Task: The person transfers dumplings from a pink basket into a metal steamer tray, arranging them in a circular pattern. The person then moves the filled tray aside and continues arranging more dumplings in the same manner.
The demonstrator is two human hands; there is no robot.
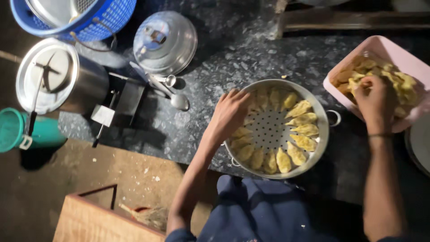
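Note:
A round metal steamer tray (320,134) with a perforated bottom sits on the dark stone counter, with several folded yellow dumplings (303,130) laid around its rim. My left hand (229,112) rests over the tray's left edge, fingers down on the dumplings there; whether it grips one I cannot tell. My right hand (375,101) reaches into a pink rectangular tub (389,48) at the right that is heaped with more dumplings (403,83), fingers curled among them.
A steel lidded pot (53,76) and a domed metal lid (165,42) stand at the back left, with a spoon (172,96) between. A blue basket (89,18) and a green cup (18,130) are at the far left. A wooden box (98,219) stands below the counter.

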